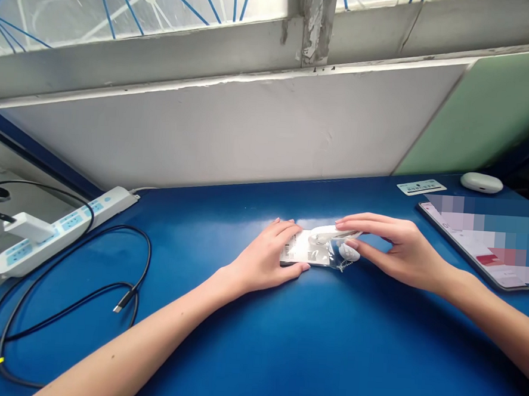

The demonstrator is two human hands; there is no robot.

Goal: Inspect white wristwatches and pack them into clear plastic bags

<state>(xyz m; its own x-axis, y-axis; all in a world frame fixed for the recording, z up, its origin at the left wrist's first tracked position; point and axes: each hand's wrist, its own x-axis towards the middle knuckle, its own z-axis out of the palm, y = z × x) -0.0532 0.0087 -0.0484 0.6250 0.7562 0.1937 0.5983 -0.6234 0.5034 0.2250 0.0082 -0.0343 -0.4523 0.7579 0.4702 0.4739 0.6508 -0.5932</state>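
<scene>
On the blue tabletop, my left hand (268, 252) lies closed over the left end of a small flat packet (312, 253) in clear plastic with a printed white label. Thumb and fingers grip its two long edges. At the packet's right end, my right hand (389, 247) has its fingers and thumb closed around a white, rounded plastic item (327, 233). A second rounded white part (349, 252) shows under the right thumb, beside crinkled clear film. What kind of item this is, I cannot make out.
On the left lies a white power strip (77, 225) with a white plug adapter (28, 228). A black cable (147, 256) loops across the table. To the right are a phone (471, 249), partly blurred, a card (421, 187) and a white earbud case (482, 182). A wall panel (232, 136) borders the back.
</scene>
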